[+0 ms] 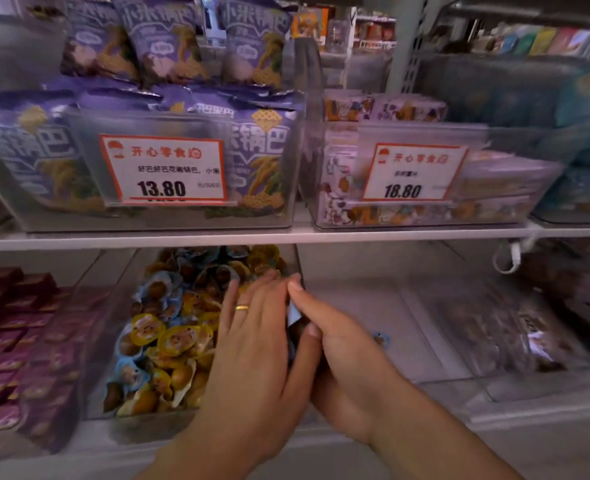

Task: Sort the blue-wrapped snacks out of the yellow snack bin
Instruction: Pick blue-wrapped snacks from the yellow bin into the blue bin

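A clear bin on the lower shelf holds a mixed heap of yellow-wrapped snacks and blue-wrapped snacks. My left hand lies flat with straight fingers over the right side of the heap; a gold ring is on one finger. My right hand sits against it at the bin's right wall, thumb and fingers pinching a blue-wrapped snack that shows between the two hands. In the clear bin to the right lies one blue-wrapped snack.
Purple boxes fill the lower left. Dark packets lie at the lower right. On the upper shelf stand clear bins of purple snack bags and small printed packets, each with a price tag.
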